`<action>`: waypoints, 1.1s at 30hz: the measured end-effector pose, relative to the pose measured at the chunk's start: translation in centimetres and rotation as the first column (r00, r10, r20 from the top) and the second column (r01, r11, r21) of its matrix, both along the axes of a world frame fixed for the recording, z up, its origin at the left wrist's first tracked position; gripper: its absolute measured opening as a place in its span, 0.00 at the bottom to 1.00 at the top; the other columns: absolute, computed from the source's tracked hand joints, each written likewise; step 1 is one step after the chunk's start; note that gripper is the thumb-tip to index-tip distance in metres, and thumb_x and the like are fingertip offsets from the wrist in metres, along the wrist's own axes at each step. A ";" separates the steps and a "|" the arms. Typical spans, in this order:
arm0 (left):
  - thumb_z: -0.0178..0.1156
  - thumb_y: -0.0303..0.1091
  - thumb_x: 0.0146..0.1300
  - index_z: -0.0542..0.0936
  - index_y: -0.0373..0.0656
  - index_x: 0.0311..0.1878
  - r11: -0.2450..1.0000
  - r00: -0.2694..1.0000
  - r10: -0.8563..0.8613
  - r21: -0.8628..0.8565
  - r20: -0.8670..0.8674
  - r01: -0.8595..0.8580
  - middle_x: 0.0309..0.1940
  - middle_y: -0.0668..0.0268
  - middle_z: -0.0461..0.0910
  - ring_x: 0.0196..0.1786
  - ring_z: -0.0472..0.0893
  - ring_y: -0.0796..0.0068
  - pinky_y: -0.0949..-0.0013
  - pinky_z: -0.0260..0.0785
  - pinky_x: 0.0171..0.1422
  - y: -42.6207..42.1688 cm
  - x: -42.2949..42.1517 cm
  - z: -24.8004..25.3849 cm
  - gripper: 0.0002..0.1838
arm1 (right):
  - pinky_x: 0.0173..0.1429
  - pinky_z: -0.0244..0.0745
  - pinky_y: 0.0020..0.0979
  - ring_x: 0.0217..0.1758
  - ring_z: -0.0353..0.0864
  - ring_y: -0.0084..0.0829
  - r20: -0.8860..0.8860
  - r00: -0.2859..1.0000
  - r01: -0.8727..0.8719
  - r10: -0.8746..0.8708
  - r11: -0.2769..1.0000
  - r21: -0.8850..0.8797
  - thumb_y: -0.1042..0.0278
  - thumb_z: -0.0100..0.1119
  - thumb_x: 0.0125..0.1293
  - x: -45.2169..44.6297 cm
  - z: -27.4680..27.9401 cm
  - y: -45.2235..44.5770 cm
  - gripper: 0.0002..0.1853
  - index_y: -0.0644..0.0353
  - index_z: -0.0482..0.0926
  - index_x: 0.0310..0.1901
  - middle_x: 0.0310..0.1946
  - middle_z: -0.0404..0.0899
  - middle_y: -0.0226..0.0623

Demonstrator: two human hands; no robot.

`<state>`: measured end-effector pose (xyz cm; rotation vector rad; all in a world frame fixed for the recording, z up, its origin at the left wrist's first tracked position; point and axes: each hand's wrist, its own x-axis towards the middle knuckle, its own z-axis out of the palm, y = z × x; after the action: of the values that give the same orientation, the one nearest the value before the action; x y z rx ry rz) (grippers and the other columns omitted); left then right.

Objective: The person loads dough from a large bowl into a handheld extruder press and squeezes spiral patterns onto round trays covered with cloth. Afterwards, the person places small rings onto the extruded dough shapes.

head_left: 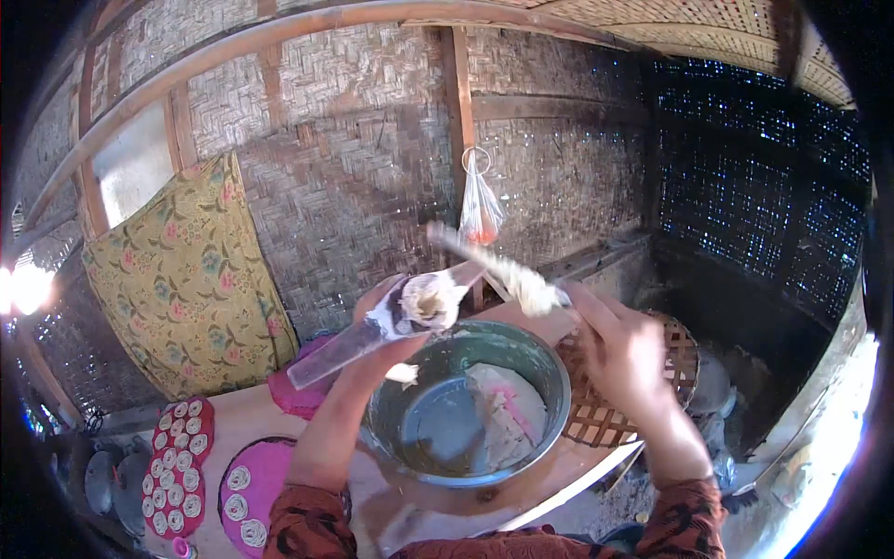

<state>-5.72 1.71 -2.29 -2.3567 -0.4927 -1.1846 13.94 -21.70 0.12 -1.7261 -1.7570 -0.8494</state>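
Observation:
My left hand (pixel 377 321) is closed round a tapered wooden tool (pixel 335 357) with a dough-coated, hollow end, held above the left rim of a metal basin (pixel 559 401). In my right hand (pixel 610 340), to the right above the basin, is a stick (pixel 466 250) with pale dough (pixel 521 282) along it, blurred by motion. Inside the basin lies a lump of pale dough (pixel 512 410) with a pink patch. A small bit of dough (pixel 402 374) shows beside my left forearm.
Pale coiled pieces sit on a red sheet (pixel 202 438) and a pink round sheet (pixel 270 466) at the left. A woven tray (pixel 680 359) lies right of the basin. A plastic bag (pixel 480 210) and floral cloth (pixel 191 279) hang by the wall.

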 end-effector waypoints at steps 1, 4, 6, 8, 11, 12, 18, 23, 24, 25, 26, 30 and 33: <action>0.61 0.46 0.55 0.77 0.46 0.40 0.975 0.978 -0.178 -0.114 0.109 0.190 0.35 0.66 0.80 0.41 0.79 0.66 0.67 0.72 0.50 -1.5 0.4 0.1 0.15 | 0.35 0.75 0.41 0.31 0.78 0.43 -0.146 0.965 -0.193 0.216 0.969 0.158 0.79 0.52 0.57 0.3 -2.1 3.0 0.23 0.55 0.71 0.56 0.29 0.74 0.44; 0.64 0.47 0.54 0.77 0.45 0.40 0.982 0.967 -0.182 -0.008 0.177 0.186 0.34 0.66 0.79 0.36 0.79 0.70 0.67 0.74 0.45 -2.2 2.9 -0.8 0.18 | 0.43 0.73 0.46 0.36 0.76 0.54 -0.475 0.720 -0.399 0.507 0.861 0.314 0.83 0.48 0.58 -2.7 -6.4 7.3 0.30 0.54 0.63 0.65 0.35 0.74 0.54; 0.63 0.46 0.55 0.77 0.45 0.42 0.987 0.975 -0.157 -0.013 0.159 0.161 0.36 0.66 0.79 0.38 0.79 0.70 0.66 0.73 0.47 0.0 2.8 -1.9 0.17 | 0.43 0.73 0.44 0.37 0.78 0.51 -0.461 0.785 -0.335 0.414 0.910 0.247 0.84 0.47 0.59 -4.3 -7.5 5.9 0.30 0.54 0.63 0.65 0.35 0.74 0.54; 0.60 0.45 0.56 0.77 0.46 0.44 0.993 0.988 -0.112 -0.020 0.108 0.114 0.39 0.65 0.80 0.41 0.80 0.69 0.65 0.72 0.51 2.8 1.9 -3.0 0.16 | 0.47 0.72 0.38 0.40 0.79 0.45 -0.568 0.695 -0.449 0.440 0.883 0.135 0.84 0.46 0.60 -4.2 -8.5 5.1 0.23 0.62 0.70 0.58 0.37 0.77 0.54; 0.58 0.43 0.58 0.78 0.47 0.47 0.997 0.996 -0.076 -0.020 0.053 0.077 0.43 0.64 0.81 0.45 0.80 0.68 0.63 0.71 0.56 3.9 1.5 -2.8 0.16 | 0.37 0.72 0.32 0.29 0.76 0.32 -0.725 0.490 -0.521 0.484 0.830 0.202 0.82 0.47 0.63 -2.0 -8.9 4.5 0.17 0.65 0.75 0.53 0.30 0.77 0.48; 0.59 0.42 0.56 0.78 0.47 0.46 0.990 0.996 -0.039 -0.135 0.077 0.049 0.42 0.63 0.81 0.45 0.80 0.67 0.64 0.71 0.55 2.7 1.5 -2.6 0.16 | 0.39 0.72 0.33 0.33 0.75 0.36 -0.707 0.557 -0.467 0.436 0.868 0.167 0.82 0.47 0.63 -1.3 -8.3 5.1 0.17 0.66 0.74 0.53 0.32 0.77 0.49; 0.70 0.36 0.46 0.78 0.44 0.40 0.912 0.892 -0.237 -0.227 0.385 0.340 0.35 0.66 0.81 0.40 0.81 0.69 0.69 0.72 0.47 0.1 2.4 -2.0 0.17 | 0.50 0.73 0.38 0.45 0.78 0.54 -0.560 0.674 -0.453 0.482 0.868 0.202 0.81 0.47 0.62 -1.7 -8.2 6.3 0.16 0.68 0.73 0.52 0.41 0.78 0.57; 0.69 0.41 0.48 0.77 0.45 0.44 0.964 0.926 -0.170 -0.139 0.338 0.228 0.39 0.65 0.80 0.44 0.79 0.68 0.65 0.71 0.52 5.6 1.2 -3.7 0.21 | 0.49 0.73 0.42 0.43 0.80 0.52 -0.768 0.477 -0.602 0.427 0.796 0.068 0.76 0.49 0.64 -2.2 -8.0 4.2 0.17 0.62 0.74 0.55 0.38 0.80 0.53; 0.68 0.42 0.48 0.77 0.45 0.46 0.979 0.940 -0.122 -0.115 0.318 0.165 0.41 0.64 0.80 0.45 0.79 0.66 0.63 0.70 0.53 5.5 0.5 -2.8 0.22 | 0.49 0.73 0.42 0.43 0.80 0.52 -0.766 0.475 -0.611 0.433 0.789 0.067 0.76 0.49 0.64 -1.2 -7.4 3.8 0.17 0.62 0.74 0.55 0.38 0.80 0.53; 0.68 0.44 0.49 0.77 0.45 0.47 0.987 0.942 -0.083 -0.104 0.325 0.123 0.43 0.63 0.79 0.47 0.79 0.65 0.62 0.70 0.55 5.5 0.0 -1.9 0.23 | 0.48 0.74 0.42 0.43 0.80 0.51 -0.698 0.625 -0.593 0.349 0.794 -0.133 0.73 0.49 0.64 0.3 -6.5 3.3 0.17 0.57 0.74 0.55 0.39 0.80 0.50; 0.69 0.44 0.49 0.77 0.41 0.46 0.994 0.932 -0.027 -0.084 0.363 0.062 0.42 0.60 0.80 0.45 0.79 0.63 0.61 0.69 0.55 5.8 -0.8 -1.4 0.24 | 0.47 0.74 0.43 0.42 0.81 0.51 -0.589 0.760 -0.535 0.274 0.778 -0.329 0.70 0.50 0.65 1.6 -6.0 3.0 0.17 0.53 0.75 0.56 0.40 0.81 0.48; 0.63 0.30 0.50 0.78 0.35 0.41 0.694 0.729 0.122 -0.583 0.673 0.422 0.34 0.61 0.79 0.35 0.79 0.67 0.65 0.72 0.39 0.5 -6.2 4.6 0.14 | 0.49 0.73 0.46 0.44 0.80 0.48 -0.043 0.997 -0.009 -0.070 0.429 -0.903 0.62 0.49 0.65 1.3 -10.3 7.1 0.16 0.47 0.77 0.54 0.45 0.80 0.43; 0.60 0.31 0.50 0.75 0.42 0.34 0.341 0.255 -0.078 -0.215 0.964 0.915 0.26 0.67 0.72 0.28 0.72 0.76 0.69 0.65 0.30 2.5 -9.9 5.1 0.09 | 0.55 0.71 0.35 0.53 0.76 0.44 0.311 0.934 0.197 0.176 0.474 -0.858 0.56 0.49 0.65 0.2 -14.5 9.7 0.17 0.51 0.80 0.51 0.51 0.76 0.46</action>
<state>-15.59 4.20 2.84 -2.4480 -0.4379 -3.2804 14.17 -12.01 -14.41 -2.2834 -2.7729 -0.1776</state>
